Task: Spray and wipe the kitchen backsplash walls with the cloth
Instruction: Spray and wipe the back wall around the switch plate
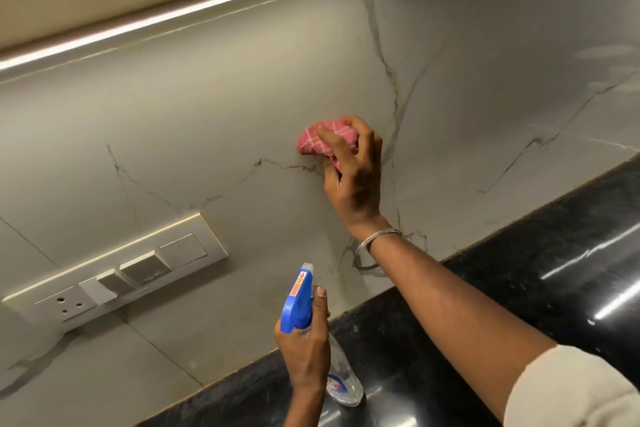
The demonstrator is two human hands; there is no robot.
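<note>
My right hand point(353, 177) grips a bunched pink checked cloth point(313, 140) and presses it against the grey marble-look backsplash point(214, 121), just left of the inside corner where two walls meet. A metal bangle sits on that wrist. Lower down, my left hand point(306, 350) holds a clear spray bottle point(344, 381) with a blue trigger head point(298, 302). The nozzle points up toward the wall, and my thumb lies along the head. The bottle hangs above the black countertop.
A cream switch and socket plate point(114, 274) is mounted on the wall at lower left. A lit LED strip point(173, 14) runs under the cabinet above. The glossy black granite countertop point(554, 270) runs along the bottom right, below the second backsplash wall point(502, 80).
</note>
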